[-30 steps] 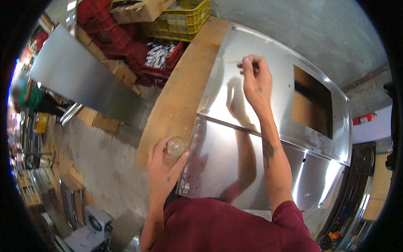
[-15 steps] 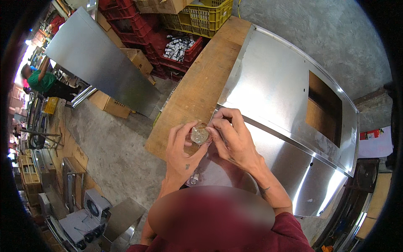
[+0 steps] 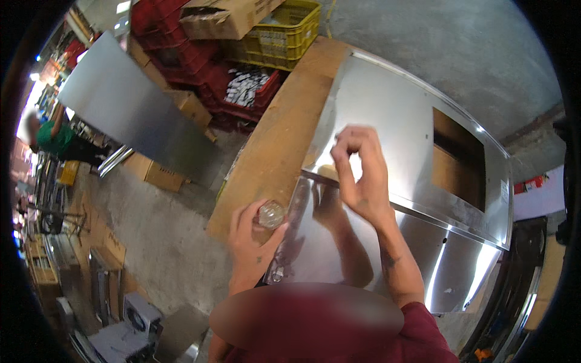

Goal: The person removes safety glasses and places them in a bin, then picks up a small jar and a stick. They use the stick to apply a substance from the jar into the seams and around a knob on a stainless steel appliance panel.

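My left hand (image 3: 249,245) grips a small round clear glass jar (image 3: 272,214), its fingers and thumb curled around the side. The jar is over the edge between the wooden tabletop (image 3: 257,163) and the lower metal panel (image 3: 339,242). My right hand (image 3: 366,172) is raised over the panels, apart from the jar. Its fingers are bent in toward the thumb in a pinch; whether anything small is between them is hidden. A small shiny piece (image 3: 277,275) lies on the near left corner of the lower panel.
A large metal panel (image 3: 381,109) with a rectangular cutout covers the right side of the table. Red crates (image 3: 209,91), a yellow crate (image 3: 296,36) and a cardboard box (image 3: 224,18) stand beyond. A tall grey panel (image 3: 133,103) leans at left; a person in green (image 3: 54,136) is behind it.
My right hand has left the jar and moved up and to the right over the metal panels. My left hand, still holding the jar, has shifted slightly left and nearer.
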A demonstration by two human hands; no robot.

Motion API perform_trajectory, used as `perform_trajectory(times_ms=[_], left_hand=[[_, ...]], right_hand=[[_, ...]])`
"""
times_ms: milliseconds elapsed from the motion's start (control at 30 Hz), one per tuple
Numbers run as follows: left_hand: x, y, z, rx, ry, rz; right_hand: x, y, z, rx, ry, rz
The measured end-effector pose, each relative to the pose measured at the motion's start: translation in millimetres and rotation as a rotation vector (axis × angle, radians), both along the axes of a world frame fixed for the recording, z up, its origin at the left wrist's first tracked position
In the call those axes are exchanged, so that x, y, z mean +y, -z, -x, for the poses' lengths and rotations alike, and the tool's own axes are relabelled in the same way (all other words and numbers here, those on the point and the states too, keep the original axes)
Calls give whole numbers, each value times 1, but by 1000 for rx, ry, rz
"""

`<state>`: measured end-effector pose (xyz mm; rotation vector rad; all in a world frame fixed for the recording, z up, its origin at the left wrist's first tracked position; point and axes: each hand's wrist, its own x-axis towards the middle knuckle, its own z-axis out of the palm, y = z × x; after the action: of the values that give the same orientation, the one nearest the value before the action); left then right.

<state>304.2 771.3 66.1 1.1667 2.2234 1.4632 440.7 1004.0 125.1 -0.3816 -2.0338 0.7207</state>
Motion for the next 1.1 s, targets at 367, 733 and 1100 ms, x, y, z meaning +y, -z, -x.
perform_trajectory(times_ms=[367, 733, 1100], left_hand=[[-11, 14, 12, -50, -14, 112], [-19, 23, 18, -26, -50, 169], [-8, 23, 14, -1, -22, 191]], right_hand=[[289, 99, 68, 173, 517, 129], [305, 144, 87, 48, 507, 151], [301, 140, 86, 23, 466, 96]])
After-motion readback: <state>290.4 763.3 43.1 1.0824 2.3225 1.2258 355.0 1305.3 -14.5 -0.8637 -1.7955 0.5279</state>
